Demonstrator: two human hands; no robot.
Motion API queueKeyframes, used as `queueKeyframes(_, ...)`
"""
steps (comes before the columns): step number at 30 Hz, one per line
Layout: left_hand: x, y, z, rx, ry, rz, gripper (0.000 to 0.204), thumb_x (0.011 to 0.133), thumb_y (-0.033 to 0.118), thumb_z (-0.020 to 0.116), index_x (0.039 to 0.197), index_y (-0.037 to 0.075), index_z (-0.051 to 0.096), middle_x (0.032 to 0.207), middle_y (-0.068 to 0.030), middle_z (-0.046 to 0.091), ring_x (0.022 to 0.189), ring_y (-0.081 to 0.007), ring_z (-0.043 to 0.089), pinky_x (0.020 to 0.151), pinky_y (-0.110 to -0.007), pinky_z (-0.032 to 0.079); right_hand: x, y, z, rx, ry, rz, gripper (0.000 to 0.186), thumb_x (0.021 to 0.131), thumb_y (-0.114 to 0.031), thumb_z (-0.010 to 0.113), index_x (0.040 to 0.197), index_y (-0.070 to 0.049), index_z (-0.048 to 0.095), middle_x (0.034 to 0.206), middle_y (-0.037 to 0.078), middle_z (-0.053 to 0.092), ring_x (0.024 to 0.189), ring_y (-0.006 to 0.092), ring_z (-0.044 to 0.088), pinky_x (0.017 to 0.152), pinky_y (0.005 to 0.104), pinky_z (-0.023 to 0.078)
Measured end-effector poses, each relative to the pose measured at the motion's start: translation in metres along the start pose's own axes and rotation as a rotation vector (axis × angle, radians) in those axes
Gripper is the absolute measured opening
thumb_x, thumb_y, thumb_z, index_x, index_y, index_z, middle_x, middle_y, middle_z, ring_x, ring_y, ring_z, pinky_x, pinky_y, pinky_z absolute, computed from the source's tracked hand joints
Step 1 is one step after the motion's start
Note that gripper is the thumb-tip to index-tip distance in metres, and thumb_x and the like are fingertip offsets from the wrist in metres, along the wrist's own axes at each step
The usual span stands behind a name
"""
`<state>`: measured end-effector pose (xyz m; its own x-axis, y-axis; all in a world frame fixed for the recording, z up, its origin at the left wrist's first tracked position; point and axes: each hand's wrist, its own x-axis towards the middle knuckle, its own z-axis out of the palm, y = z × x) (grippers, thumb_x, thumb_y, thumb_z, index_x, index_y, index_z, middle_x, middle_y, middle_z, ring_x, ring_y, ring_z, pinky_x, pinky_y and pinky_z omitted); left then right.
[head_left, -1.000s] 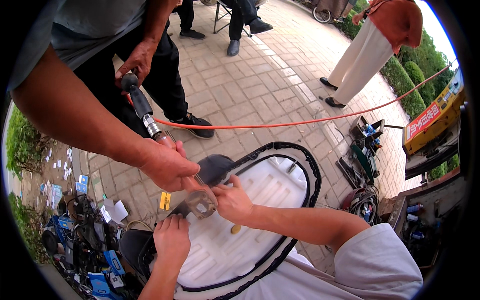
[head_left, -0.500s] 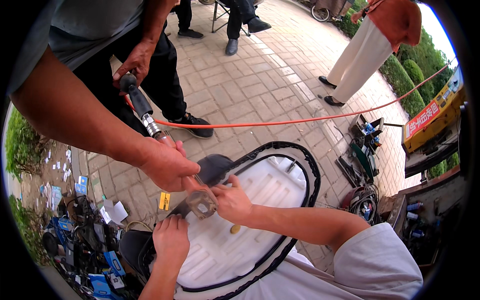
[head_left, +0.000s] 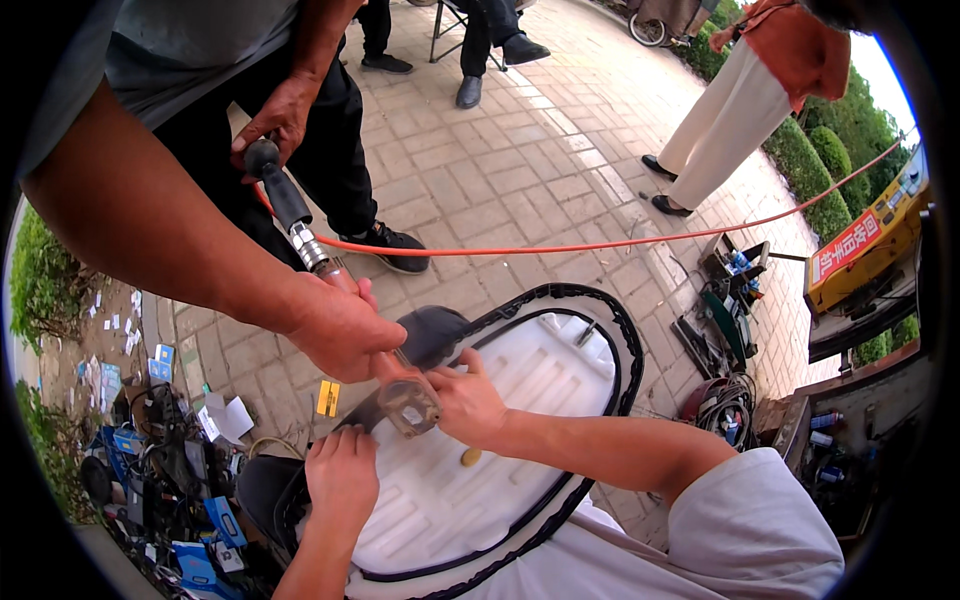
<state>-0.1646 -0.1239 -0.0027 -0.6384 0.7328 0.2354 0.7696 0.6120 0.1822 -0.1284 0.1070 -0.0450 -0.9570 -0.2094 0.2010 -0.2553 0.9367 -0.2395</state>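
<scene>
An upturned seat, with a white plastic base [head_left: 450,500] and a black cover [head_left: 637,375] round its rim, lies across my lap. At its left edge, my left hand [head_left: 342,475] is closed with its fingers curled over the black cover. My right hand [head_left: 468,405] is bent at the far-left edge, closed on the cover; some fingertips are hidden. Between my hands is the head of a reddish air tool [head_left: 410,405], held over the edge by a co-worker's hand [head_left: 350,325]. That person's other hand [head_left: 283,115] is by the tool's black hose end.
An orange hose [head_left: 560,250] runs from the tool to the right. Boxes and cables [head_left: 150,480] are heaped at left. Tools [head_left: 725,310] and a cable coil [head_left: 725,405] lie at right, near a yellow cart [head_left: 860,250]. Another person [head_left: 735,110] stands farther off on the paving.
The view has shifted slightly. The air tool's head sits a little farther right, nearer my right hand. Both my hands keep nearly the same places on the seat.
</scene>
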Motion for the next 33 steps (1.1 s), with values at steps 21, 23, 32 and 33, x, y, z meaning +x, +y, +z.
queueKeyframes(21,-0.005,0.004,0.001,0.015,-0.040,-0.020,0.011,0.079,0.007,0.061,0.088,0.002,0.064,0.096,-0.0134,0.068,0.092,-0.0301,0.067,0.079,-0.043,0.053,-0.003,-0.005,-0.007,0.018,0.088,-0.038,0.016,0.078,-0.010,0.061,0.091,-0.011,0.069,0.083,0.000,0.054,0.089,0.0164,0.058,0.093,0.0503,0.036)
queueKeyframes(23,-0.008,0.003,0.004,0.048,-0.032,-0.003,0.013,0.077,0.006,0.062,0.090,0.002,0.065,0.096,-0.0139,0.068,0.092,-0.0309,0.067,0.078,-0.043,0.054,-0.004,-0.006,-0.008,0.016,0.128,-0.058,0.019,0.078,-0.010,0.061,0.095,-0.010,0.070,0.084,0.000,0.053,0.089,0.0163,0.057,0.094,0.0505,0.036)
queueKeyframes(32,-0.009,0.001,0.006,-0.145,0.074,-0.066,0.027,0.072,-0.001,0.065,0.099,0.003,0.069,0.096,-0.0140,0.069,0.086,-0.0349,0.067,0.077,-0.044,0.055,-0.001,0.000,-0.018,-0.082,0.070,-0.188,0.022,0.079,-0.012,0.062,0.098,-0.009,0.071,0.087,0.001,0.051,0.094,0.0181,0.054,0.097,0.0500,0.036)
queueKeyframes(33,-0.009,0.002,0.006,-0.159,0.080,-0.081,0.027,0.072,-0.001,0.066,0.098,0.003,0.069,0.095,-0.0137,0.069,0.086,-0.0350,0.067,0.077,-0.044,0.055,-0.001,0.000,-0.019,-0.084,0.061,-0.184,0.022,0.079,-0.012,0.062,0.098,-0.008,0.071,0.089,0.001,0.052,0.097,0.0187,0.052,0.097,0.0504,0.035)
